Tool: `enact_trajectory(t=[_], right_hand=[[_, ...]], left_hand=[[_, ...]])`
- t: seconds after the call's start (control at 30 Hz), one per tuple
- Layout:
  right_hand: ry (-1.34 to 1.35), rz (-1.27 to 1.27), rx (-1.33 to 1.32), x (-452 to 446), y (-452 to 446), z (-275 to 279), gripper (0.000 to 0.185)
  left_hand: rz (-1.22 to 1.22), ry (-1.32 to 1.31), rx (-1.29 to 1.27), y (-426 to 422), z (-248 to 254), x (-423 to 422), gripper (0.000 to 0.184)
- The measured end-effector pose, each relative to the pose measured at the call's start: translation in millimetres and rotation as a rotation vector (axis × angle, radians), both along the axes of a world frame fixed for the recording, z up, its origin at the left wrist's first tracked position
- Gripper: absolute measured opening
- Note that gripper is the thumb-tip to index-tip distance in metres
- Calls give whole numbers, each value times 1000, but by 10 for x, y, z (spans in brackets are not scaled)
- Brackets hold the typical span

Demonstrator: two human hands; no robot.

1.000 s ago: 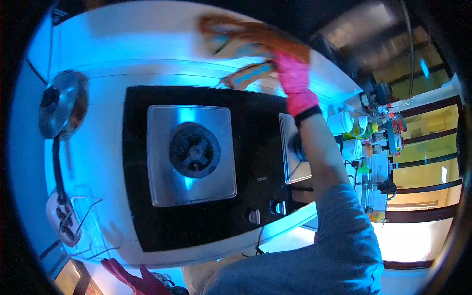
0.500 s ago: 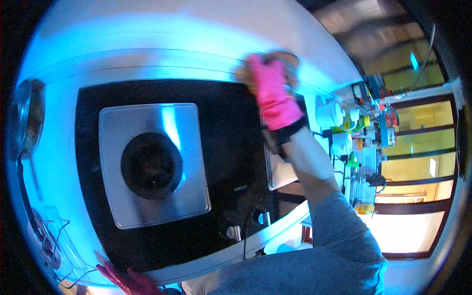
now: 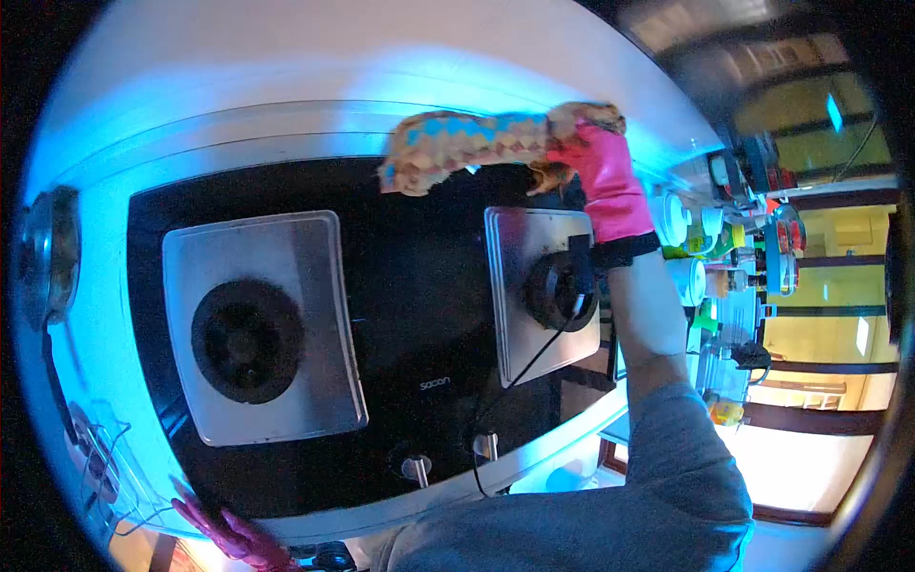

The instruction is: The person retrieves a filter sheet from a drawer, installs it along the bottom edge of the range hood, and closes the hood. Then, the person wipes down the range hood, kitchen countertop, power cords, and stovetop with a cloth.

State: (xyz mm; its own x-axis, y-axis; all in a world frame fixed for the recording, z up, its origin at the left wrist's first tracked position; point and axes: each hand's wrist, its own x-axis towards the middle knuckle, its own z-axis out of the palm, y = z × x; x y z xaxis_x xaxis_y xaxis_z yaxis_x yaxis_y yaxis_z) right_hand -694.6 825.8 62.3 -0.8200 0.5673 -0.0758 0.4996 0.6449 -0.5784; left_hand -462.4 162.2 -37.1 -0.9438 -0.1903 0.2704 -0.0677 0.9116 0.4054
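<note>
- The patterned cloth lies along the far edge of the cooktop, reaching leftward from the right hand; how firmly it presses there cannot be told.
- Pink-gloved, the right hand has its fingers closed on the cloth's bunched right end; single fingertips cannot be made out.
- The left hand, also gloved, is by the cooktop's near left corner, fingers somewhat spread, with nothing visible in its grasp.
- The work looks to be under way at the cooktop's far edge; which stretches are done and which are left cannot be read from the surface. The left burner plate and the right burner plate sit on the cooktop, the cloth just beyond the right one.
- Pale lettering on the cooktop's front half seems to read "sacon"; labels on the jars to the cooktop's right are too small to read.
</note>
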Motion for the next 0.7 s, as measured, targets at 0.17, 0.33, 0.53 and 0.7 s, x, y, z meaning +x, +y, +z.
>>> enact_trajectory(t=[0.17, 0.33, 0.53, 0.7], right_hand=[[292, 170, -568, -295, 645, -705, 21], [389, 433, 433, -749, -1649, -594, 21], [536, 761, 237, -1206, -3826, -375, 37], [-18, 685, 333, -741, -2002, -537, 17]], left_hand=[[-30, -14, 58, -78, -51, 56, 57], [-48, -51, 85, -27, -12, 120, 55], [-29, -162, 129, 38, 246, 96, 53], [-57, -133, 118, -54, 82, 177, 56]])
